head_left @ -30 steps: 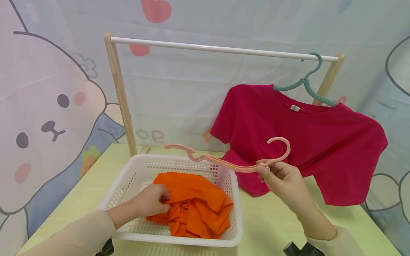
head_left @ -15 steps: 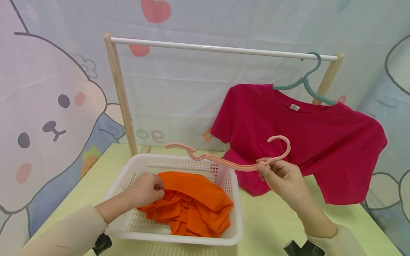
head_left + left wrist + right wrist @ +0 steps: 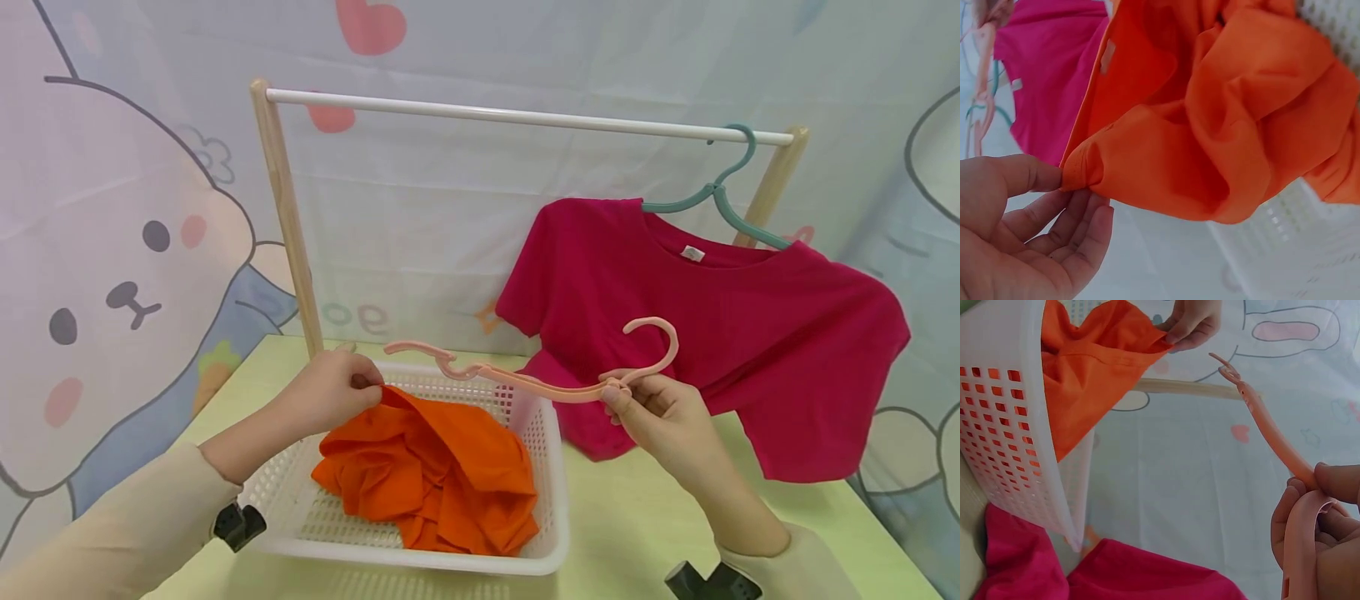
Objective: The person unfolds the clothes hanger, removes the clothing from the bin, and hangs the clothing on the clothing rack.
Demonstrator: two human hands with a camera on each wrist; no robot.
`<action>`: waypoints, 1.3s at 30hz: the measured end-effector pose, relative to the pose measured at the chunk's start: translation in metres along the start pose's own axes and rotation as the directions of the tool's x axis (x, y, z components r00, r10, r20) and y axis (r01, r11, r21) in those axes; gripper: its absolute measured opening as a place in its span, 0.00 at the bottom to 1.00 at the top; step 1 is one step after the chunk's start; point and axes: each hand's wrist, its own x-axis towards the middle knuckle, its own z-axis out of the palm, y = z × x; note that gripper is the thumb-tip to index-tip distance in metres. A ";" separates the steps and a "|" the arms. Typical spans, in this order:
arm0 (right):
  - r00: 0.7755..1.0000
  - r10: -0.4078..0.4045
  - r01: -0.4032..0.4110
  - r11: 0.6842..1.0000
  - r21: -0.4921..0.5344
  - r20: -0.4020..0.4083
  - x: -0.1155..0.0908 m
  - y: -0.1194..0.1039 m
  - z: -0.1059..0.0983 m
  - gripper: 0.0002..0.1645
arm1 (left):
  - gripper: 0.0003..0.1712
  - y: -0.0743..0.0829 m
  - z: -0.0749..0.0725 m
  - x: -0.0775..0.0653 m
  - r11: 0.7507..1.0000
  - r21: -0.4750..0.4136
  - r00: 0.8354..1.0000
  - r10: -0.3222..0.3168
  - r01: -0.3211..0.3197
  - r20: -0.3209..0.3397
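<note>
My left hand (image 3: 330, 390) pinches the edge of a crumpled orange shirt (image 3: 450, 467) between thumb and fingers. That edge is lifted near the back left rim of the white plastic basket (image 3: 558, 508), while most of the cloth lies inside it. In the left wrist view, a small pale label (image 3: 1107, 56) shows inside the edge of the orange cloth. To the right, my right hand (image 3: 667, 421) grips a pink hanger (image 3: 532, 385) at the base of its hook. One arm of the hanger points left over the basket's back; its hook curves up.
Behind stands a rack with a white rod (image 3: 480, 110) and wooden posts. A magenta T-shirt (image 3: 720, 333) hangs at its right end on a green hanger (image 3: 738, 221), its lower part resting on the pale yellow table (image 3: 637, 533). A printed cloth backdrop (image 3: 420, 233) closes off the rear.
My left hand has moved up and to the left, drawing the orange shirt's edge up toward the basket's back left. My right hand and the pink hanger have barely moved.
</note>
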 end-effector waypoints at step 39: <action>0.992 -0.128 0.128 0.988 -0.081 0.006 0.005 0.000 0.006 0.10 | 0.11 0.067 -0.033 0.027 0.999 -0.006 0.999 0.051 -0.051 -0.004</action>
